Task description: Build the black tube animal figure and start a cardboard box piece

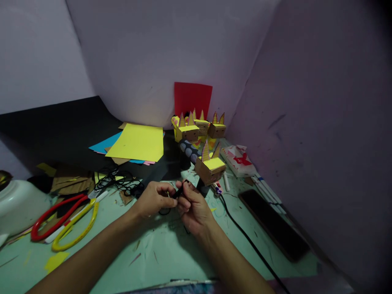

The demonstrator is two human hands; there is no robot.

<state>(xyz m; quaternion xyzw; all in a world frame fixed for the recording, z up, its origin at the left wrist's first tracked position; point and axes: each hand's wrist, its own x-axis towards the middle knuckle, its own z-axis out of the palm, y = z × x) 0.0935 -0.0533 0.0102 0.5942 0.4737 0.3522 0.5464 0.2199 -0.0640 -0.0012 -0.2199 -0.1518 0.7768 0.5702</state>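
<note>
Close together over the table's middle, both hands meet at a narrow black piece [178,192], too small and shaded to name more exactly. My left hand [154,199] pinches its left end between thumb and fingers. Curled fingers of my right hand [195,207] hold the other end. A thin black loop of cord [164,211] hangs below the left fingers; whether it joins the piece is unclear. Just beyond the right hand stands a cardboard box head [209,171] with a yellow top and striped, pointed horns. A tangle of black cord [118,181] lies left of the hands.
Red and yellow handled scissors [69,222] lie at the left near a white rounded object [23,206]. Coloured paper [137,143] is stacked behind. Several more horned cardboard heads [217,130] stand at the back. A phone [274,224], white pens [266,192] and a black cable [241,230] occupy the right.
</note>
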